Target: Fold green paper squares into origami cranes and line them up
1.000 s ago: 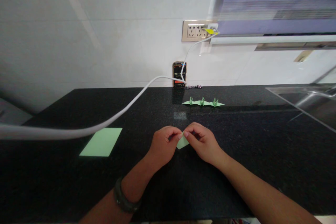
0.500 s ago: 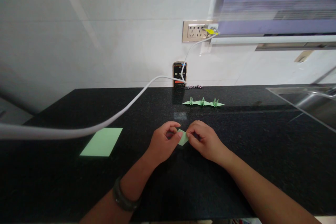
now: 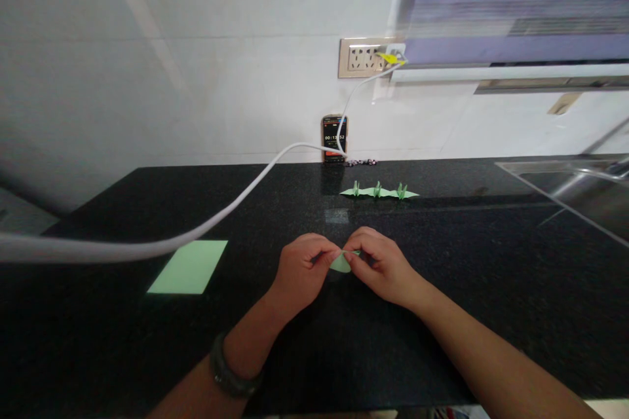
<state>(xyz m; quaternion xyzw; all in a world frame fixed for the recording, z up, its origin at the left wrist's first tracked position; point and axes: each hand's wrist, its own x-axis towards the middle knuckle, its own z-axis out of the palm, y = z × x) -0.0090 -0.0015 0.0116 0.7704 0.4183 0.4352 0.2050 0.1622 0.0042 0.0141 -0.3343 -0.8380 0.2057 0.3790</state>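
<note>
A small folded piece of light green paper (image 3: 340,263) is pinched between both my hands just above the black counter (image 3: 442,288). My left hand (image 3: 299,272), with a dark wristband on its wrist, grips the paper's left side with thumb and fingers closed. My right hand (image 3: 381,265) pinches the paper's right side, fingers curled. Most of the paper is hidden by my fingers. Three finished green paper cranes (image 3: 377,191) stand in a row farther back on the counter.
A flat stack of green paper sheets (image 3: 189,266) lies at the left. A phone (image 3: 335,139) showing a timer leans on the tiled wall below a socket panel (image 3: 362,57); its white cable (image 3: 162,242) sweeps left. A metal sink edge (image 3: 565,177) is at the right.
My fingers have shifted on the paper: its visible green part has shrunk and changed shape as both hands closed in together. The hands stay at the same spot on the counter.
</note>
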